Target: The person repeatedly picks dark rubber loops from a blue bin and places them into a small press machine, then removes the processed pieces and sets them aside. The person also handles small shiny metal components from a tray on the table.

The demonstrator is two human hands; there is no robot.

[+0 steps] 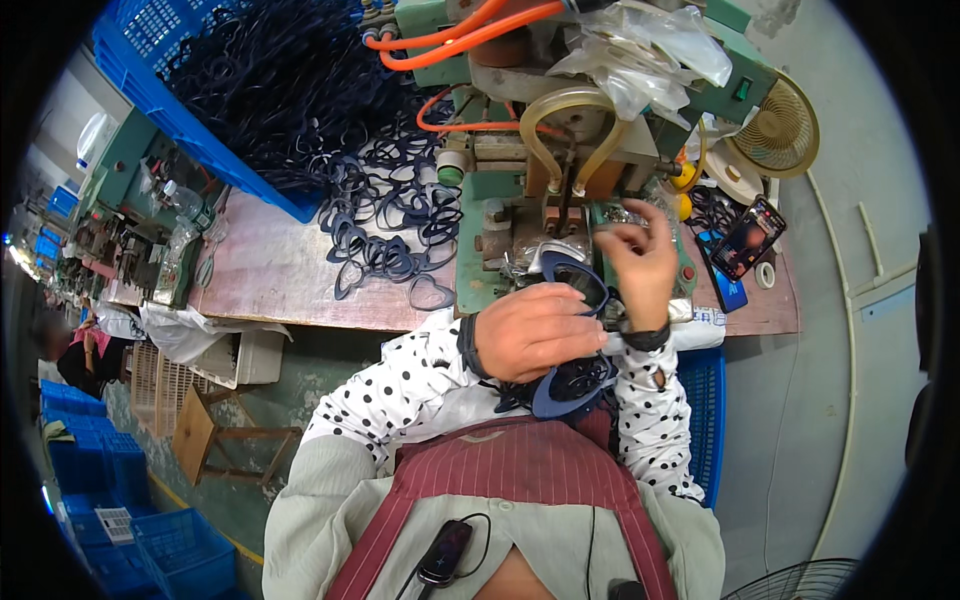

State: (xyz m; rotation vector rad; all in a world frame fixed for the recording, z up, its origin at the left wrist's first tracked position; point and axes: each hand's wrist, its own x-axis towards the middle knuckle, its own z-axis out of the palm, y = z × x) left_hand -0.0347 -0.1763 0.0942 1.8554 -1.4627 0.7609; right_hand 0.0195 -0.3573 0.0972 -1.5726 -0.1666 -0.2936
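Note:
My left hand (540, 332) reaches across in front of the machine (490, 255), fingers closed around a dark blue looped frame (575, 268). The frame looks like thin plastic or rubber, with its loop standing up past my fingertips. Another dark blue looped frame (562, 408) lies below that hand, over a dark bunch of similar pieces at my lap. My right hand (642, 262) is raised just right of the machine's metal jaws (565, 218). Its fingers are bent and apart, with nothing visible between them.
Left of the machine, dark blue frames (375, 250) spread over the table (265, 270) from a tilted blue crate (170, 110). Orange hoses (470, 35) cross above. At right are a phone (750, 238), a tape roll (765, 275) and a fan (780, 125). A blue basket (708, 420) stands beside my right arm.

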